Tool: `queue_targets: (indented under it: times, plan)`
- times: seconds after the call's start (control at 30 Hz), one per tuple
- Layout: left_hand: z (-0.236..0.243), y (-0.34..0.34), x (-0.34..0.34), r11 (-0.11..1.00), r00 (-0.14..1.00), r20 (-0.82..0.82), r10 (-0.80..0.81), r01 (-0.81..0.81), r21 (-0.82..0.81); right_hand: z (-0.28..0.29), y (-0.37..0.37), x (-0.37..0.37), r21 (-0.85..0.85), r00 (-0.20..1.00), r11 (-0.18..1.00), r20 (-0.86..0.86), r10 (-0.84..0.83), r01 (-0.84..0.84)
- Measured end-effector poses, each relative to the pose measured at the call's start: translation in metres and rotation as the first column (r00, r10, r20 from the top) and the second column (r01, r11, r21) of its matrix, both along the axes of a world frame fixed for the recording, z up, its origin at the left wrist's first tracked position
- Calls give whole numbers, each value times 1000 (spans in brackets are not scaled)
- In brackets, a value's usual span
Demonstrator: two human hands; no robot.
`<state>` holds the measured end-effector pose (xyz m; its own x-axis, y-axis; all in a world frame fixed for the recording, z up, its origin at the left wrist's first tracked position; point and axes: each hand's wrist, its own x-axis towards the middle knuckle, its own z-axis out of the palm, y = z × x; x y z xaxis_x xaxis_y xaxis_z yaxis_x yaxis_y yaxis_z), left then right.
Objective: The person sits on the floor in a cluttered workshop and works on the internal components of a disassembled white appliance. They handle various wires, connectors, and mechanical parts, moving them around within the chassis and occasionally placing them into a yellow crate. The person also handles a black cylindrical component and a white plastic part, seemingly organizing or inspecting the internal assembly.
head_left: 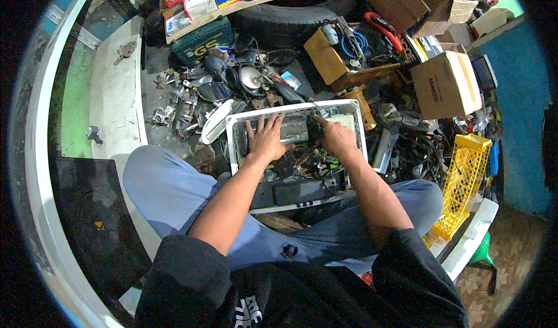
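The left hand (266, 139) is spread wide, palm down, its fingers over the left end of a dark rectangular piece (294, 129) near the far edge of a white crate (231, 145); it closes on nothing visible. The right hand (339, 137) reaches in near the far right corner, fingers bent and index finger extended beside a dark part (314, 131); whether it pinches anything I cannot tell from where I stand. Chief hazards, in my judgement: the rectangular piece could tilt or slide if pressed at one end, since it appears to lie on a loose heap; a fingertip could be nicked by an edge hidden among the mixed parts (308, 162) in the middle of the crate. A long dark part (302, 191) lies along the near edge (close enough to be knocked by a forearm). The crate stands before the person's folded legs (168, 182). Just beyond its left edge leans a white elongated shell (217, 121); past the far right corner stands an open cardboard box (325, 57); well off to the right, a yellow basket (459, 188) is tilted.
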<state>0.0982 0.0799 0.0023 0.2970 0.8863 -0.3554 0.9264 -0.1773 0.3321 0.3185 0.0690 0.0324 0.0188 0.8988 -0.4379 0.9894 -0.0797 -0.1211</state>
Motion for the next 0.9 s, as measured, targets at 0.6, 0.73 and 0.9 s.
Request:
queue_targets:
  times: [0.6,0.73,0.9]
  plan:
    - [-14,10,11,999,988,-153,32,-38,-38,17,6,-10,36,998,998,-27,51,-50]
    - [-10,2,16,998,990,-128,61,-64,-20,13,5,-10,10,999,999,-44,31,-30]
    - [-12,15,17,997,988,-144,51,-57,-42,4,7,-13,39,999,999,-46,25,-23]
